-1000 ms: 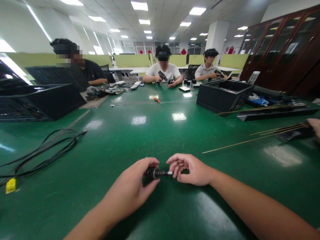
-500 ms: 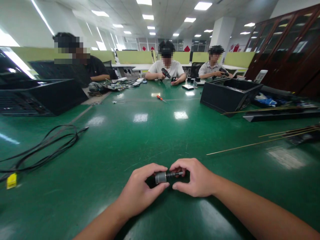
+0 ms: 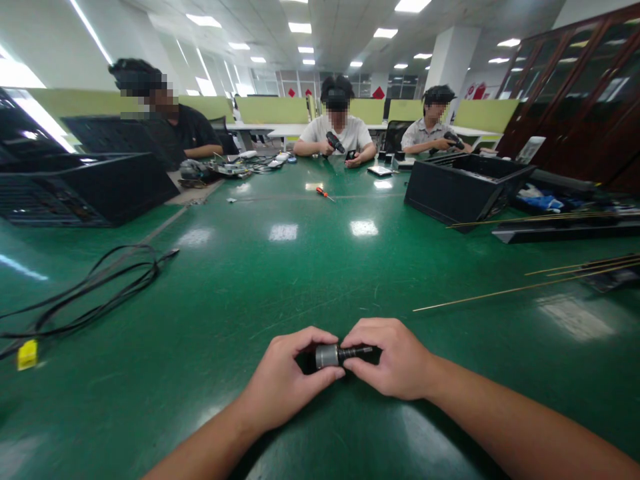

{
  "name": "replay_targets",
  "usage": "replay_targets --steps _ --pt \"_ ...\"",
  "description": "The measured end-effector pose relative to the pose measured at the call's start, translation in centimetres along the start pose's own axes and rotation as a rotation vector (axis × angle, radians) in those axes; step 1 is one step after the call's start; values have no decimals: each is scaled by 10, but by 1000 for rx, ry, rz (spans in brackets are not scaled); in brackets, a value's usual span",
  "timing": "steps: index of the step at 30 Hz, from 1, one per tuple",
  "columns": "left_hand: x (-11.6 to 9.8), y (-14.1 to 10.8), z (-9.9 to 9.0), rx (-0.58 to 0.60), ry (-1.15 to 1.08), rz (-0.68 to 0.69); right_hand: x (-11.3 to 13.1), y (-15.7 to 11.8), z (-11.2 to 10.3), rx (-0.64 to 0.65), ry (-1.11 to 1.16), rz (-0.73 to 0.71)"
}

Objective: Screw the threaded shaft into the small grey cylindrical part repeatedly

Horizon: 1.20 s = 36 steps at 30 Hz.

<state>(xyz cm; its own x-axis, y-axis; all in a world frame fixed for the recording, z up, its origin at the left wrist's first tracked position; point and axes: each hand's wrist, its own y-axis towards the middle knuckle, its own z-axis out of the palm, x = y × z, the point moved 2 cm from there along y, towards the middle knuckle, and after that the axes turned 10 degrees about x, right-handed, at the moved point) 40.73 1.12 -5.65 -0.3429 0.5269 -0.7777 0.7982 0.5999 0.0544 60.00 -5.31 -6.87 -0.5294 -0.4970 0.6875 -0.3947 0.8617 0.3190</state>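
Near the front of the green table (image 3: pixel 300 280), I hold a small metal part with both hands. It has a grey cylinder (image 3: pixel 327 357) on the left and a thin dark shaft (image 3: pixel 361 351) pointing right. My left hand (image 3: pixel 280 380) is closed round the cylinder, thumb below and fingers above. Thumb and fingertips of my right hand (image 3: pixel 397 360) pinch the part where the shaft meets the cylinder. The shaft's tip lies inside the curve of the right hand. The part is roughly level, just above or on the tabletop; which one I cannot tell.
Black cables (image 3: pixel 115 287) with a yellow tag (image 3: pixel 27 355) lie left. Black computer cases stand left (image 3: pixel 120 190) and right (image 3: pixel 450 190). Thin brass-coloured rods (image 3: pixel 470 298) stick in from the right. An orange screwdriver (image 3: pixel 323 193) lies mid-table. Three people sit beyond, two holding power drills (image 3: pixel 334 141).
My right thumb and fingertips have moved left and closed on the part beside the cylinder; before, the thumb was apart from it. The view has shifted slightly.
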Motion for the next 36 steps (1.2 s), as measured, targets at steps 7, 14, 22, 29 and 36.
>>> replay_targets --steps 7,14,22,29,36 --pt "-2 -1 1 -11 3 21 1 0 0 -3 -40 -21" --pt "-4 -1 1 -31 23 34 2 -1 1 2 -34 -1" --pt "-2 -2 3 -21 -8 23 4 0 -1 0 -15 -12" --pt "-2 -3 3 -39 48 47 3 0 -1 -1 -9 -4" --pt "-3 -5 4 -64 72 82 2 0 -2 3 -4 -6"
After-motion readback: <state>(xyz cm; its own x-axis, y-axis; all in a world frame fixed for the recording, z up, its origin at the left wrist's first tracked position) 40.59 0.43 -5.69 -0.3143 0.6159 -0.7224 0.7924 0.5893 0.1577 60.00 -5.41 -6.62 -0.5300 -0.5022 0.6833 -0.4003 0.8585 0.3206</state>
